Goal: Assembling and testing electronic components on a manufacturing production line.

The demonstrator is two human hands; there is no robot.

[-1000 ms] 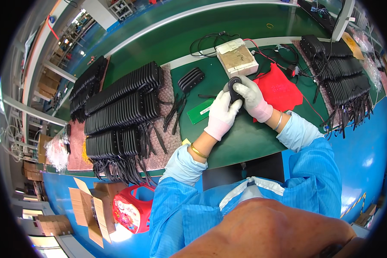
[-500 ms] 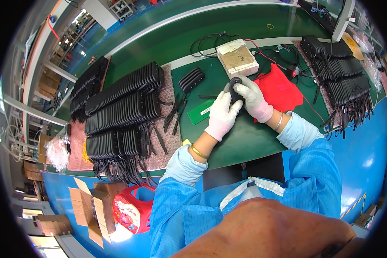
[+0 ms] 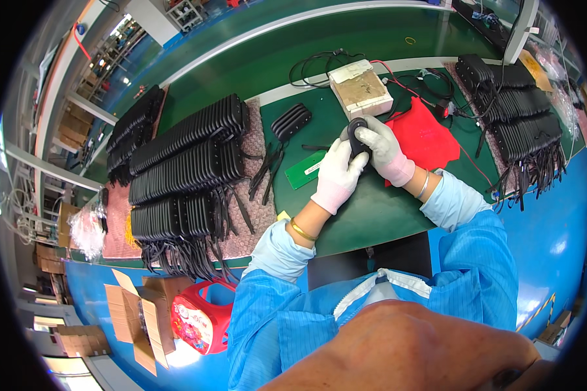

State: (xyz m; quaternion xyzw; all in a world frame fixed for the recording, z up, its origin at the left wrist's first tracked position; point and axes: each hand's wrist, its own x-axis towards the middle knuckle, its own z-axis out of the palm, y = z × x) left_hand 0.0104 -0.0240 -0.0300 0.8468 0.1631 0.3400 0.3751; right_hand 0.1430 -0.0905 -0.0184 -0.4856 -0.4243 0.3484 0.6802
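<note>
A black, rounded, strapped device (image 3: 357,135) is held up between my two gloved hands, over the green mat. My left hand (image 3: 338,171) has its fingers closed on the near left side of it. Around its right side wrap the fingers of my right hand (image 3: 385,148). The gloves hide part of the device, so its exact kind does not show. Beside my left hand lies a flat green board (image 3: 303,172) with a white label. A red cloth (image 3: 425,137) is spread out to the right of my right hand.
Rows of similar black devices (image 3: 186,163) with dangling straps stand on bubble wrap at the left, more devices (image 3: 525,137) at the right. A small group (image 3: 291,122) sits nearer. Beyond my hands are a whitish box (image 3: 361,89) and cables (image 3: 430,81). A red stool (image 3: 202,317) stands below.
</note>
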